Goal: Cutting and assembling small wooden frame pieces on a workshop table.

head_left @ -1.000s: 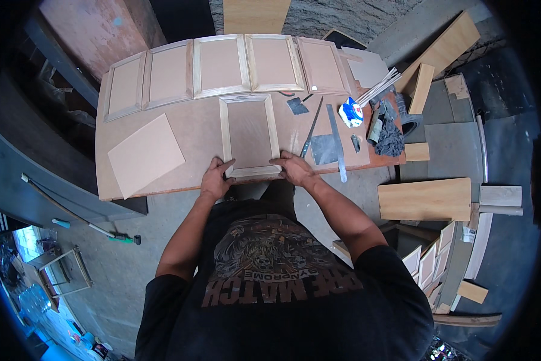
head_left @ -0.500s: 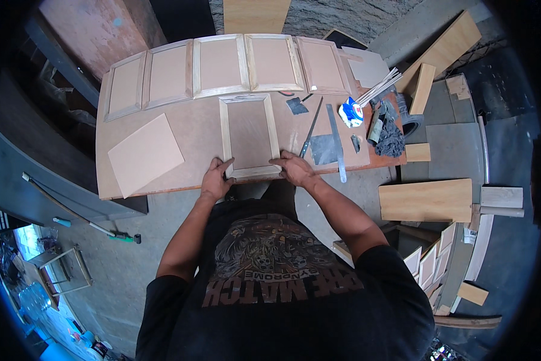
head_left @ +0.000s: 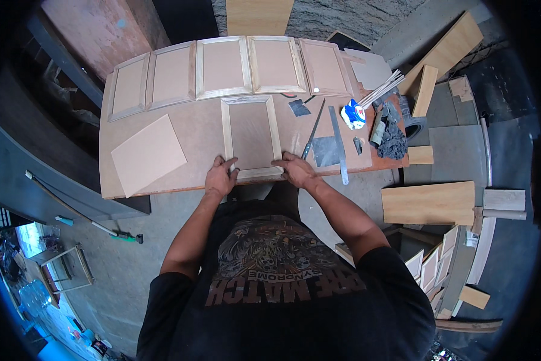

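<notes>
A rectangular wooden frame [head_left: 258, 173] lies flat at the near edge of the workbench [head_left: 201, 129], and brown board shows through its middle. At its near left corner, my left hand [head_left: 221, 175] grips the rail with thumb and fingers. My right hand [head_left: 297, 171] holds the near right corner the same way. Left of the frame lies a loose tan board panel [head_left: 149, 155], set at an angle. Across the far side of the bench stretches a row of several framed panels [head_left: 223, 65].
Right of the frame lie a thin saw-like blade [head_left: 314, 129], a metal strip [head_left: 338, 144] and dark sandpaper [head_left: 326, 151]. Beyond them are a blue-and-white container [head_left: 353, 114], thin sticks [head_left: 383, 87] and a dark rag [head_left: 393, 140]. Wooden boards [head_left: 428, 203] sit off the bench's right side.
The view has shifted slightly. Both hands keep their hold at the frame's near corners, and the frame has not visibly moved on the bench.
</notes>
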{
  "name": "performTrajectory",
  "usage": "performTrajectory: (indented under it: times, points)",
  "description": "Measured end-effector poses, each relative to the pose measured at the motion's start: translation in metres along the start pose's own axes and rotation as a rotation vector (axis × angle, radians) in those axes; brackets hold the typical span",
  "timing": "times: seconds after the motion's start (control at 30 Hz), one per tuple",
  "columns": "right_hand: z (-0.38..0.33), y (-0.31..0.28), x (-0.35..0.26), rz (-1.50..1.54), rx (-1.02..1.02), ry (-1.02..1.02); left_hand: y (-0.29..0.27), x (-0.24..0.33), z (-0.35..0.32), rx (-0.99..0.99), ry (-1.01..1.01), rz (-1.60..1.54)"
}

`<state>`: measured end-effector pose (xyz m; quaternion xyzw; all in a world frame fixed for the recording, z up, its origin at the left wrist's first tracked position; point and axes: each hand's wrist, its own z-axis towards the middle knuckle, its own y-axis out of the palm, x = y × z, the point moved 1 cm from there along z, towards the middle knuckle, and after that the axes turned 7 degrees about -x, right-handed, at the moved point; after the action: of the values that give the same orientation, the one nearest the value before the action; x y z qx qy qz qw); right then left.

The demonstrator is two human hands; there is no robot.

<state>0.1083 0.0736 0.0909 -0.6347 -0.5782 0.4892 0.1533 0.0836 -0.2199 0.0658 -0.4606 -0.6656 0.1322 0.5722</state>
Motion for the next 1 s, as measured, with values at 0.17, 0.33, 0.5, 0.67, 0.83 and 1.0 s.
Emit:
performTrajectory:
  times: [0.17,0.33,0.5,0.67,0.83,1.0]
  points:
    - [0.000,0.000,-0.002,0.007,0.005,-0.009,0.002,-0.002,0.000,0.026,-0.007,-0.008]
    - [0.000,0.001,0.000,0.012,0.014,-0.003,0.003,-0.003,0.003,0.049,0.013,-0.026]
    - [-0.001,-0.002,-0.005,0.016,-0.006,0.029,0.007,-0.012,0.006,0.159,0.072,-0.007]
    - [0.000,-0.001,-0.003,0.011,-0.003,0.022,0.008,-0.014,0.008,0.158,0.080,0.013]
    - [0.001,0.000,-0.003,0.016,-0.014,0.025,0.008,-0.014,0.009,0.142,0.061,-0.027]
    - [0.000,-0.001,-0.004,0.020,0.003,0.013,0.008,-0.016,0.010,0.160,0.062,-0.032]
